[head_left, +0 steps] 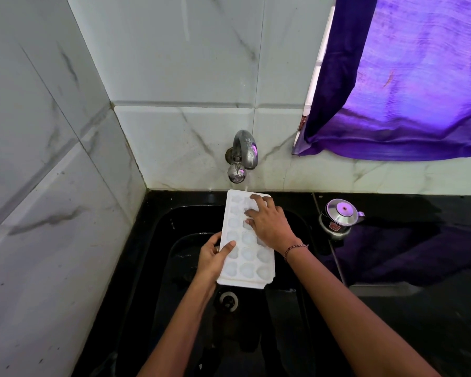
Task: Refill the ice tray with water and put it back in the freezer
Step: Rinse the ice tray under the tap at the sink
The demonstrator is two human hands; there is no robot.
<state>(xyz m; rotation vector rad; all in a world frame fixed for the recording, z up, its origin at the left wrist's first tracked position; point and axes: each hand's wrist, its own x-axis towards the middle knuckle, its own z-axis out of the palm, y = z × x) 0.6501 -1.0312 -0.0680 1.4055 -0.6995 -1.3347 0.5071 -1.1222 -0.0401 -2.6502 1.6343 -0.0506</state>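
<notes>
A white ice tray [246, 257] with several rounded cups is held over the black sink [158, 240], its far end under the steel tap [244, 151]. A thin stream of water falls from the tap onto the tray's far edge. My left hand [212, 258] grips the tray's left rim, thumb on top and fingers underneath. My right hand [269, 223] lies spread over the tray's far right cups, fingers straight and touching the wet surface.
A steel kettle [337, 217] stands on the black counter right of the sink. A purple curtain [403, 77] hangs at the upper right. Marble-look tiled walls close off the left and back. The sink drain [229, 300] shows below the tray.
</notes>
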